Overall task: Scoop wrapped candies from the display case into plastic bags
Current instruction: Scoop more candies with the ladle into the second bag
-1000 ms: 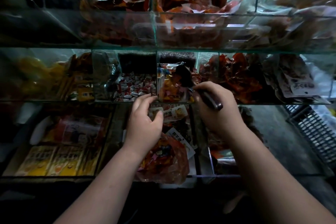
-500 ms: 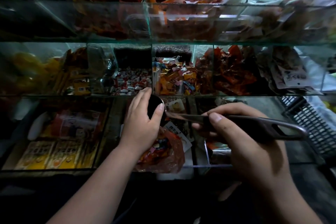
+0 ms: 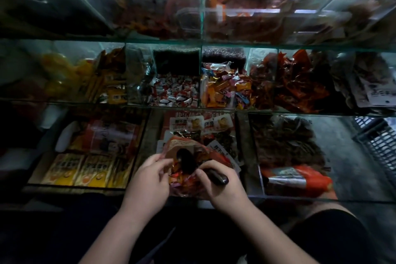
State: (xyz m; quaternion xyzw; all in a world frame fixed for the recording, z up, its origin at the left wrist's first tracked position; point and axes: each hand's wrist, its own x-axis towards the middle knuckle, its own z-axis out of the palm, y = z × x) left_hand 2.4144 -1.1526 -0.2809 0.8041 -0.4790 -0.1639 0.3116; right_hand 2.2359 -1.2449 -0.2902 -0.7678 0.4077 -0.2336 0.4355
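The plastic bag is held over the front edge of the display case, about midway along its lowest tier, and some coloured wrappers can be made out through its film. Its mouth is pinched open by the fingers of the left hand, while the handle of the dark scoop is gripped in the curled fingers of the right hand. A second ago the scoop was dug into the mixed candies on the middle tier; half a second ago it was being carried level towards the bag; now its bowl is sunk into the bag's mouth. This is judged to mean that one scoopful is being emptied, though whether the bowl has been emptied cannot be told. One bag, one scoop and two hands are counted. Three glass tiers are seen, and on the middle one two compartments of small wrapped sweets: the mixed ones and, just left of them, white-and-red candies. One dark crate is seen beyond the case's right end.
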